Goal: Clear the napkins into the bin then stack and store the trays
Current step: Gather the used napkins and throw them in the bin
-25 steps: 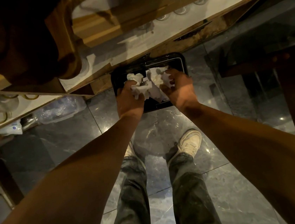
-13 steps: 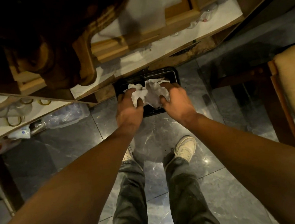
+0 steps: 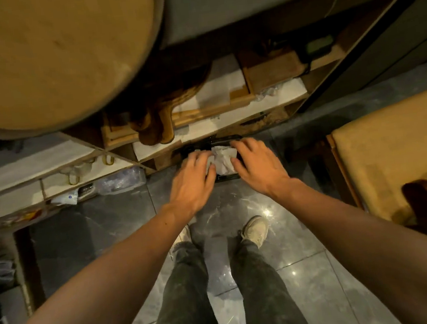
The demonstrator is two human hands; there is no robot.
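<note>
- Left hand (image 3: 192,181): positioned over the left side of the bin (image 3: 226,177), palm down, fingers spread apart and extended. The fingertips lie at the left edge of the napkins (image 3: 222,160); whether they press on the paper cannot be told.
- Right hand (image 3: 256,166): positioned over the right side of the bin, palm down, fingers spread apart. The thumb lies against the right edge of the napkins. No closed grip is visible on either hand.
- Napkins: a crumpled white wad located between the two hands, inside the opening of the bin.
- Bin: black, standing on the floor (image 3: 118,220), its far edge tucked under the lowest wooden shelf (image 3: 229,122). Only its near rim and part of the far rim show.
- Round wooden tray (image 3: 48,55): fills the upper left of the view, close to the camera.
- Wooden boards (image 3: 157,123): stored on the shelf above the bin, handles hanging over the shelf edge.
- Chair with a yellow cushion (image 3: 397,151): stands to the right, well apart from the bin.
</note>
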